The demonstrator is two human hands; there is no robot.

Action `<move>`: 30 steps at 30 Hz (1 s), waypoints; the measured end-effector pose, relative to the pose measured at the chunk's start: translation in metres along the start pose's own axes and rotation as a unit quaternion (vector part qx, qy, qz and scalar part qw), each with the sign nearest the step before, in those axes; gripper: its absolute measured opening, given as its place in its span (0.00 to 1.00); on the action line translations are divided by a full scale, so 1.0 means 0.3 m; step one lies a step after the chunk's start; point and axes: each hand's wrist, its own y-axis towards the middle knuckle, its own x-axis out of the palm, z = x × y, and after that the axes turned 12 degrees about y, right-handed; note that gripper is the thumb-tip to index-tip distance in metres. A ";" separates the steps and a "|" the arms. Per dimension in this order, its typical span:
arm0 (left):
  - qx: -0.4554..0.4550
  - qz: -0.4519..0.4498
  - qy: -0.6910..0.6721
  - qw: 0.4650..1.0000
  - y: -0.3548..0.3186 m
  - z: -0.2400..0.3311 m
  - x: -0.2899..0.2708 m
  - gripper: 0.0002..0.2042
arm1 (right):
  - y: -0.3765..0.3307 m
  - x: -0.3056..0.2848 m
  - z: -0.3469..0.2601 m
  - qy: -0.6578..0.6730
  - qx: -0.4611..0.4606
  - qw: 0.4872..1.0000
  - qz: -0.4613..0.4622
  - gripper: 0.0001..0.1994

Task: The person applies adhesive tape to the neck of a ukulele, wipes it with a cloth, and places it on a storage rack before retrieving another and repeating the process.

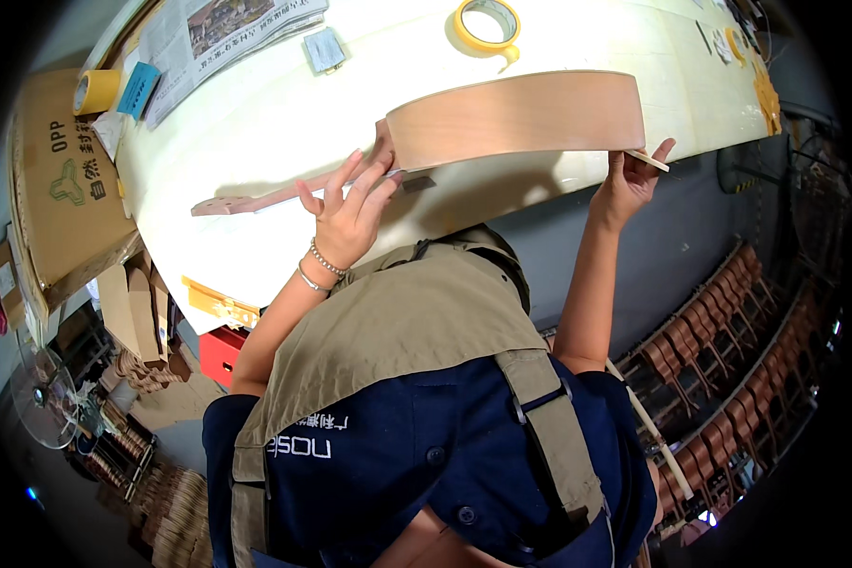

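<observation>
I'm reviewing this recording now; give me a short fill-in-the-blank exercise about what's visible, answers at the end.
1. The left hand is by the long, narrow ____ of the guitar.
2. The person's ____ hand is at the end of the guitar body away from the headstock.
3. The tape roll lying beyond the guitar body is ____.
4. The bracelets are on the person's ____ wrist.

Missing words: neck; right; yellow; left.

An instrument workshop, shown by the bare wooden guitar (521, 114) and racked brown parts (699, 317).
</observation>
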 end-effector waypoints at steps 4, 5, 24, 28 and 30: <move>-0.011 0.030 -0.014 0.999 0.031 0.016 0.007 0.10 | -0.015 -0.015 0.043 0.031 0.035 0.999 0.011 0.39; -0.013 0.051 -0.020 0.998 0.041 0.037 0.025 0.12 | -0.022 -0.017 0.068 0.030 0.047 0.998 0.016 0.39; -0.106 0.048 -0.503 0.857 0.687 -0.115 -0.597 0.42 | 0.064 0.478 -0.407 0.250 0.037 0.964 -0.089 0.56; -0.130 0.122 -0.504 0.845 0.548 -0.255 -0.802 0.23 | -0.028 0.687 -0.613 0.327 0.053 0.918 -0.221 0.52; -0.162 0.184 -0.500 0.831 0.423 -0.306 -0.804 0.28 | -0.077 0.752 -0.600 0.341 0.066 0.884 -0.312 0.51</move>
